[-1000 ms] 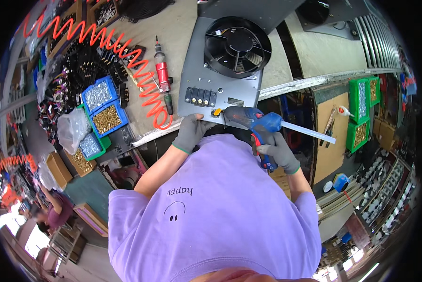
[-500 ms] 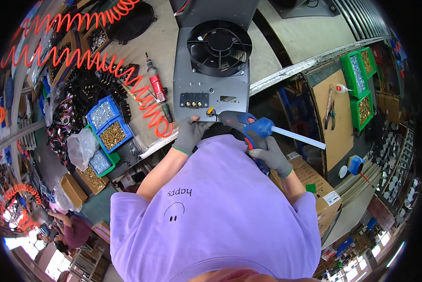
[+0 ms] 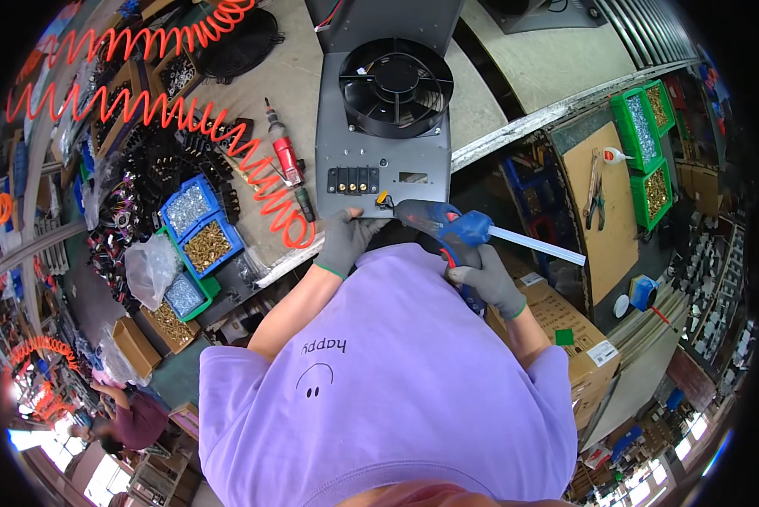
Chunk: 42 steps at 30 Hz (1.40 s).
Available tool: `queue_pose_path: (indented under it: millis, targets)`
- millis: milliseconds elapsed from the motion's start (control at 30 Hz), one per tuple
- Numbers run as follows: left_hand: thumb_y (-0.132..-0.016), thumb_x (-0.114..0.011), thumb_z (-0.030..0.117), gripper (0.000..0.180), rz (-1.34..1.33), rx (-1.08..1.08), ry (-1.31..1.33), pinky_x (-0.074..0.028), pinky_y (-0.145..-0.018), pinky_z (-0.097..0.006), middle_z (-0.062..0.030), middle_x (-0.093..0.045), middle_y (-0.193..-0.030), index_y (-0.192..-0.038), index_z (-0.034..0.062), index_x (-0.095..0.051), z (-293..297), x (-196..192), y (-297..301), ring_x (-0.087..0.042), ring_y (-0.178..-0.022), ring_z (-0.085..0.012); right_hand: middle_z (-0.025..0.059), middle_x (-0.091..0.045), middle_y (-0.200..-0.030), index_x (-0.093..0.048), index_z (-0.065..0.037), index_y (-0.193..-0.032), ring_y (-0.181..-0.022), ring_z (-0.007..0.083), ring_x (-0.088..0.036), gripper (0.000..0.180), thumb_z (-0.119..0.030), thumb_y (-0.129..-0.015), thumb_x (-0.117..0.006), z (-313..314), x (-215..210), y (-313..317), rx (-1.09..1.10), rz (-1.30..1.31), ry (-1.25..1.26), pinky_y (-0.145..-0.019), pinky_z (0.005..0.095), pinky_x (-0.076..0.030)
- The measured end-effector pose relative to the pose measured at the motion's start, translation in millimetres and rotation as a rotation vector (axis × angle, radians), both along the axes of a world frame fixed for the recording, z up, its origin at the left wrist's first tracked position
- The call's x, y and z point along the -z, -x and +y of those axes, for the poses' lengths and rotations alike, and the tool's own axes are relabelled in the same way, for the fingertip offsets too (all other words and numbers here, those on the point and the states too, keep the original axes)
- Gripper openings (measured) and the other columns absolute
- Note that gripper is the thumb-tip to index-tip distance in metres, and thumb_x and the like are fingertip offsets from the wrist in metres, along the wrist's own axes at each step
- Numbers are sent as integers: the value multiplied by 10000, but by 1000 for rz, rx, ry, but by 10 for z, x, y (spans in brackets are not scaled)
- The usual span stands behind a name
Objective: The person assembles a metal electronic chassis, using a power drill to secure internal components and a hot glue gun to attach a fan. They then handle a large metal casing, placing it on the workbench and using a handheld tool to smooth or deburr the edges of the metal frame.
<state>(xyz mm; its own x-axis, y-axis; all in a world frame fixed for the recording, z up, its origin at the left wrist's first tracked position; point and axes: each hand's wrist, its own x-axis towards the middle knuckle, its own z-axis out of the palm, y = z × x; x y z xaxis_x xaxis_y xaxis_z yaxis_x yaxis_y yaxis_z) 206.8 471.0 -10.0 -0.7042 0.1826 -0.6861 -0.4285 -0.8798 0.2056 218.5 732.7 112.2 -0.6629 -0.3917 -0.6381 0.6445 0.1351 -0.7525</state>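
Two gloved hands are at work: the right hand (image 3: 491, 283) is wrapped tight around a blue power screwdriver (image 3: 447, 226), while the left hand (image 3: 345, 241) presses its fingers against the near edge of the grey fan panel (image 3: 383, 160) lying on the bench (image 3: 489, 101). The tool's tip meets a small fitting at that edge, so a fastening step seems in hand. Driving it home calls for a steady panel and a square bit.

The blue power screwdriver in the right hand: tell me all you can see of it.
The power screwdriver has a blue pistol-shaped body, plastic by its look, with a dark nose. It lies nearly level, its tip at the near edge of the grey metal fan panel, beside the gloved left hand. The gloved right hand grips its handle from below. A pale straight hose leaves its rear, running right.
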Motion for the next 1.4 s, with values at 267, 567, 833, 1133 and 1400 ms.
queue_pose_path:
  millis: [267,567,833,1133,1400]
  targets:
    - [-843,-358,35,422,-70,-26,-30,-442,-965,-531,-247,-447,-1258,-1256,-52,-339,34,-121,39,-474,-1161,-418,45,-579,-806,-570,18,-1005,-710,115,-535,327,-111,-713,-642,-13,-47,-25,25,16,-6,-667,268,-441]
    - [-838,-361,27,434,-73,1,-7,-446,-965,-525,-232,-456,-1256,-1267,-38,-337,22,-141,44,-478,-1167,-395,35,-569,-761,-576,10,-916,-686,101,-532,244,-122,-718,-629,-66,20,21,26,17,-40,-635,274,-443]
    - [-819,-384,12,442,-23,39,28,-495,-909,-489,-193,-484,-1250,-1260,-20,-364,-9,-131,41,-510,-1142,-367,36,-571,-759,-579,18,-915,-674,117,-540,243,-124,-725,-632,-83,-93,-6,-9,54,-90,-643,287,-453]
    - [-758,-399,6,585,119,-13,51,-342,-991,-645,-203,-384,-1332,-1336,12,-307,-431,269,56,-372,-1248,-429,108,-614,-967,-540,32,-1073,-920,187,-587,450,-134,-666,-638,-139,-193,-37,232,-51,222,-868,308,-448]
    - [-949,-462,242,473,116,-84,54,-347,-1045,-520,-138,-372,-1385,-1367,91,-300,-706,611,-31,-385,-1271,-334,167,-613,-986,-522,45,-1102,-967,256,-608,543,-210,-639,-645,-126,-361,109,485,49,295,-895,356,-474]
